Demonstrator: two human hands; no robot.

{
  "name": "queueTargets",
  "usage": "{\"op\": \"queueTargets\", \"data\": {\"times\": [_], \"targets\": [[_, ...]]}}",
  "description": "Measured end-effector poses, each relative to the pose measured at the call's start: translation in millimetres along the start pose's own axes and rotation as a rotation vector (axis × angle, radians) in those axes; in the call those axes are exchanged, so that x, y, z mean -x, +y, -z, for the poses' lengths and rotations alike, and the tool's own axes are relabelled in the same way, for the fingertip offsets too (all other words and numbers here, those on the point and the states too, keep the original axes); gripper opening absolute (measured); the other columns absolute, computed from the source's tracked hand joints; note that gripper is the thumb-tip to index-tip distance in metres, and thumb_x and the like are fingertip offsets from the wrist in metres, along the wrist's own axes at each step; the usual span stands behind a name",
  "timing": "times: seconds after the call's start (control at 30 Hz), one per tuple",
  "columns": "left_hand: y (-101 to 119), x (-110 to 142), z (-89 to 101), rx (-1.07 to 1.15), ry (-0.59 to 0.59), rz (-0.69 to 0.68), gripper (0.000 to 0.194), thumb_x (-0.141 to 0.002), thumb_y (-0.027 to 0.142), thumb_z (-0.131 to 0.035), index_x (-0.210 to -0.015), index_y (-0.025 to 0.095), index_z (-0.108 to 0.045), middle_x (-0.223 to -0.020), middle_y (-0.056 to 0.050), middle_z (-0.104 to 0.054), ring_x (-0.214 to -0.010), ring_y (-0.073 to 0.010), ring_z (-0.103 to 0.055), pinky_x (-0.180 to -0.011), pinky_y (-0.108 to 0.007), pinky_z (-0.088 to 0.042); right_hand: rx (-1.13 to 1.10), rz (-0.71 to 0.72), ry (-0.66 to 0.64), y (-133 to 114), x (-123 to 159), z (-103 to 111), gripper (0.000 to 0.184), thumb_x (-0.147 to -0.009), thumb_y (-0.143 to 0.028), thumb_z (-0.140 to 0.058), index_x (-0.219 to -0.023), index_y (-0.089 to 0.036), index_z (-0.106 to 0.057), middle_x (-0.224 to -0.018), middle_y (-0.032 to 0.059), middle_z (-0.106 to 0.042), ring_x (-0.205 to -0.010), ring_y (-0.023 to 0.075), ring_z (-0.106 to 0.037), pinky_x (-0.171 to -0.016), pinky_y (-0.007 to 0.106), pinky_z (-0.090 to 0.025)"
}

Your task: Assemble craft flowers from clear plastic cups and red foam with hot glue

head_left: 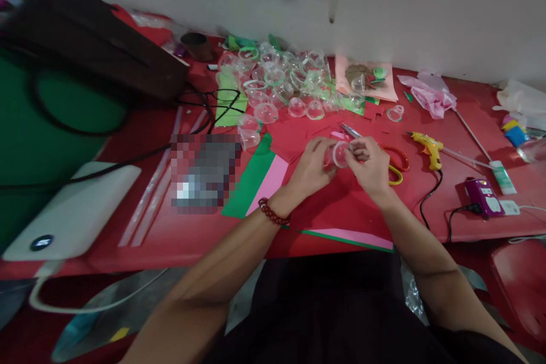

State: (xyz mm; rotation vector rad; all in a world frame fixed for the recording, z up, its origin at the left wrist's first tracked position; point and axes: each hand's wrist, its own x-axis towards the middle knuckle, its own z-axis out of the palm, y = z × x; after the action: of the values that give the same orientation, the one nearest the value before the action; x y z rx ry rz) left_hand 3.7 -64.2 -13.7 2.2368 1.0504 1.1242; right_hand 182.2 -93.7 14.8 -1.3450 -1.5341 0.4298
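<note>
A small clear plastic cup [340,155] is held over the red paper, its round rim turned towards me. My left hand [313,166] is closed around the cup's side, with a beaded bracelet on that wrist. The fingers of my right hand [370,164] are pinched at the cup's right rim; whether they also hold something small is hidden. Just beyond and right of my hands lie scissors [398,154] with orange and yellow handles, partly covered by my right hand. Under my hands are sheets of red paper [336,207], with green paper [249,182] and pink paper [268,185] beside them.
Many clear plastic cups [281,77] are heaped at the back by the wall. A yellow glue gun [430,151], a purple power box [484,198] and a tube [503,176] lie right. Left are a blurred dark device [207,173], eyeglasses [226,96], a white device [72,210] and a dark bag [98,40].
</note>
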Motion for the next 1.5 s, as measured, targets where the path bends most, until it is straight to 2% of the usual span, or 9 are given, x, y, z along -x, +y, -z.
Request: {"op": "queueTargets", "data": {"times": [0.13,0.23,0.47,0.6,0.73,0.93,1.1,1.33,1.5], "targets": [[2,1,2.1,0.002,-0.015,-0.054,0.072,-0.093,0.037,-0.077,-0.156,0.025,-0.046,-0.153,-0.016,-0.063,-0.140,-0.0317,-0.061,-0.117,-0.054,-0.054,0.059,0.050,0.043,-3,1,2,0.011,-0.092,-0.035,-0.069,-0.096,-0.024,-0.070,-0.087,0.0026,-0.078,-0.071,0.0167,-0.074,-0.068,0.031,-0.065],[2,2,3.8,-0.012,-0.003,-0.103,0.064,-0.099,0.045,-0.071,-0.156,0.027,-0.048,-0.151,-0.015,-0.065,-0.138,-0.0312,-0.064,-0.116,-0.053,-0.055,0.147,0.125,0.042,-4,2,4,0.010,-0.096,-0.032,-0.065,-0.096,-0.024,-0.072,-0.089,0.0037,-0.079,-0.073,0.0177,-0.075,-0.071,0.032,-0.065],[9,3,4.9,-0.121,0.092,-0.131,0.047,-0.102,0.030,-0.066,-0.148,0.025,-0.057,-0.134,-0.012,-0.073,-0.123,-0.0280,-0.070,-0.108,-0.049,-0.059,0.432,0.244,0.057,0,4,5,0.018,-0.103,-0.031,-0.062,-0.104,-0.022,-0.077,-0.097,0.0090,-0.082,-0.081,0.0207,-0.077,-0.076,0.034,-0.064],[14,4,5.4,-0.141,0.104,-0.103,0.046,-0.102,0.029,-0.065,-0.147,0.026,-0.058,-0.131,-0.011,-0.074,-0.121,-0.0277,-0.069,-0.106,-0.049,-0.059,0.475,0.238,0.005,-1,5,3,0.028,-0.109,-0.035,-0.054,-0.102,-0.021,-0.077,-0.092,0.0108,-0.080,-0.086,0.0241,-0.077,-0.081,0.037,-0.062],[15,5,5.3,-0.111,0.095,-0.094,0.050,-0.099,0.018,-0.062,-0.148,0.026,-0.057,-0.133,-0.011,-0.073,-0.123,-0.0276,-0.068,-0.108,-0.050,-0.058,0.491,0.213,-0.043,-2,6,0,0.038,-0.113,-0.035,-0.041,-0.102,-0.021,-0.075,-0.087,0.0112,-0.077,-0.083,0.0233,-0.073,-0.076,0.035,-0.059],[15,5,5.0,-0.122,0.069,-0.060,0.059,-0.092,0.009,-0.060,-0.149,0.025,-0.057,-0.136,-0.011,-0.073,-0.126,-0.0281,-0.067,-0.111,-0.051,-0.057,0.536,0.233,-0.017,0,4,-1,0.036,-0.112,-0.032,-0.038,-0.099,-0.022,-0.071,-0.084,0.0094,-0.074,-0.078,0.0212,-0.069,-0.069,0.032,-0.053],[15,5,4.0,-0.107,0.076,-0.075,0.047,-0.098,0.016,-0.060,-0.144,0.024,-0.061,-0.134,-0.011,-0.074,-0.126,-0.0281,-0.068,-0.112,-0.050,-0.056,0.398,0.151,-0.022,-4,-2,7,0.022,-0.105,-0.031,-0.050,-0.094,-0.023,-0.067,-0.085,0.0072,-0.074,-0.076,0.0203,-0.069,-0.071,0.033,-0.052],[14,2,5.7,-0.086,0.097,-0.075,0.038,-0.102,0.029,-0.060,-0.140,0.025,-0.063,-0.134,-0.011,-0.074,-0.126,-0.0281,-0.068,-0.110,-0.050,-0.056,-0.136,-0.164,-0.106,-4,-9,12,0.021,-0.102,-0.041,-0.058,-0.091,-0.024,-0.064,-0.069,-0.0018,-0.068,-0.059,0.0143,-0.066,-0.061,0.029,-0.057],[15,1,6.1,-0.113,0.112,-0.044,0.038,-0.102,0.028,-0.061,-0.139,0.025,-0.064,-0.134,-0.010,-0.075,-0.127,-0.0277,-0.068,-0.117,-0.053,-0.053,-0.182,-0.164,-0.105,-7,-11,13,0.017,-0.094,-0.036,-0.065,-0.096,-0.022,-0.074,-0.081,0.0019,-0.078,-0.072,0.0164,-0.075,-0.071,0.032,-0.064]]}}
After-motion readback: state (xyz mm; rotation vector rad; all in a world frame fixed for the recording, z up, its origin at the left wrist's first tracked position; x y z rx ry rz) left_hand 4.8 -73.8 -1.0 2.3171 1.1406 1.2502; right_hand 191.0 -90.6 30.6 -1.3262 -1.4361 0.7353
